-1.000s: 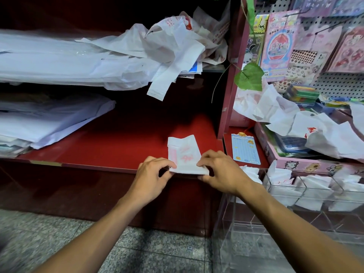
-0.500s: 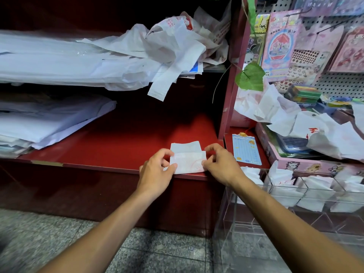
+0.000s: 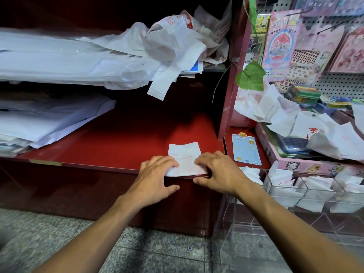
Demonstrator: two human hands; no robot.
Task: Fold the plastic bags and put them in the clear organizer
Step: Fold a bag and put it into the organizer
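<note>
At the front edge of a red shelf [image 3: 118, 142], the left hand [image 3: 155, 174] and right hand [image 3: 218, 172] press flat, fingers spread, on either side of a folded plastic bag [image 3: 185, 160]. Right of the hands stands the clear organizer [image 3: 295, 194] holding folded bags. Beyond the hands, loose plastic bags [image 3: 167, 48] heap on the upper shelf.

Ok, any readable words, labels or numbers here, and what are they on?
"3D": pink sticker pack on the pegboard.
Red print on the crumpled bags: too blurred.
Blue card: too small.
Red mark on a white bag: partly hidden.
Folded bag: faint pink print, unreadable.
</note>
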